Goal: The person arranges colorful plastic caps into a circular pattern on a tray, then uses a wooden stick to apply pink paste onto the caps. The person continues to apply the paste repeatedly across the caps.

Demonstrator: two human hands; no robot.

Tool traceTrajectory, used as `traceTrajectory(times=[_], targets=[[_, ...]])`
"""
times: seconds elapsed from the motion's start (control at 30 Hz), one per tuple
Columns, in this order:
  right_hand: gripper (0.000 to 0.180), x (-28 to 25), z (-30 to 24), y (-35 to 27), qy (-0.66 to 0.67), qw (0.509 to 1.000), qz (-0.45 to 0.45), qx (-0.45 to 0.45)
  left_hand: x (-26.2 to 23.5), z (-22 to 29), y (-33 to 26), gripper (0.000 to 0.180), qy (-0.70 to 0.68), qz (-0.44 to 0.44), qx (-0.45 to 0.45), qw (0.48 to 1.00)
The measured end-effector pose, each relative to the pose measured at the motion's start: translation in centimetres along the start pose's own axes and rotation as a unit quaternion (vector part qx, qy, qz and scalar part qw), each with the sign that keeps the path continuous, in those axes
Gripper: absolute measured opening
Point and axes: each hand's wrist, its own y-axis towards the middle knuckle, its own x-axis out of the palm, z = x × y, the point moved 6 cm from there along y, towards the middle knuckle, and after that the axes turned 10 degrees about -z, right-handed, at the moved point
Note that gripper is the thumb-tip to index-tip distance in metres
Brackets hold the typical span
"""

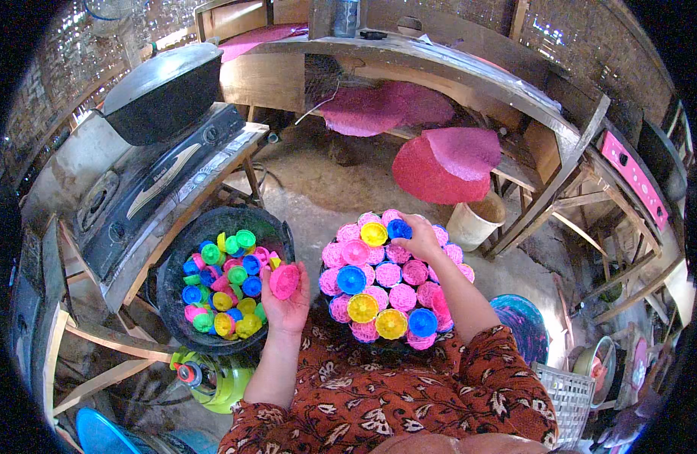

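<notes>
My left hand (288, 306) is closed around a small pink fluted plastic cup (284, 281), held beside the rim of a black basin (155, 291). In that basin lies a loose heap of small plastic cups (233, 276) in green, blue, pink and yellow. At the right, my right hand (420, 240) has its fingers closed on a blue fluted cup (398, 228). This sits at the far side of a round pile of pink, lacy-looking round pieces (401, 296). More blue, yellow and pink cups rest on the pile. Whatever supports the pile is mostly hidden.
A stove (155, 181) with a large lidded pan (159, 94) stands at the left. Below it is a green gas cylinder (223, 382). Pink-red round sheets (447, 163) hang from the far bench (439, 54). A white bucket (477, 219) and a grey basket (564, 401) stand at the right.
</notes>
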Motion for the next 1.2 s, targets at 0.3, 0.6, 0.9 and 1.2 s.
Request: traceTrajectory(times=[0.3, 0.6, 0.9, 1.2], targets=[[0.059, -3.4, -4.8, -1.0, 0.095, 0.991, 0.083, -0.045, 1.5, -1.5, 0.3, 0.040, 0.071, 0.005, -0.008, 0.997], [0.029, -2.1, -17.7, -5.2, 0.071, 0.947, 0.068, -0.306, 4.4, -8.2, -0.5, 0.043, 0.168, 0.011, -0.150, 0.974], [0.019, -7.7, 4.2, -1.8, -0.008, 0.977, 0.167, 0.133, 10.8, -7.7, -4.6, 0.022, 0.205, -0.273, -0.140, 0.929], [0.018, -3.0, 9.6, -2.8, -0.053, 0.967, 0.131, 0.213, 7.3, -7.7, -3.5, 0.028, 0.192, -0.078, -0.149, 0.967]])
